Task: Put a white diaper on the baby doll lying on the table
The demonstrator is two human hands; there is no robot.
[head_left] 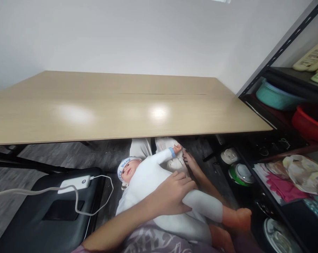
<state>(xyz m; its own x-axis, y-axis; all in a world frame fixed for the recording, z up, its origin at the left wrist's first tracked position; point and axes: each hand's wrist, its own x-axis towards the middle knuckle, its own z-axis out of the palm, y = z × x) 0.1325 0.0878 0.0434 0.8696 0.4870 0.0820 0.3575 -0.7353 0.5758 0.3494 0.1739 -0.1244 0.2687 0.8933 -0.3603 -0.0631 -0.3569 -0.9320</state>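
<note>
Doll (pixel 145 179) is lying across your lap at the lower centre of the frame, its head in a lettered cap (pixel 125 162) pointing left and its bare feet sticking out toward the lower right. Your left hand (pixel 174 192) is clasping one upper leg, with the fingers lying close together over the far side and the thumb bending round the near side. Your right hand (pixel 191 162) is showing beyond the legs, near the end of the doll's outstretched arm, its fingertips meeting some pale cloth (pixel 174 164); I cannot tell whether they are pinching it. A wooden table (pixel 132 112) is stretching across the middle of the frame. At the lower left, a black seat (pixel 19 225) is bearing a white power bank (pixel 74 183) with a cable (pixel 17 192), plus a dark phone (pixel 61 210). Shelving at the right is holding a red basin (pixel 310 124) and a teal basin (pixel 277 97).
</note>
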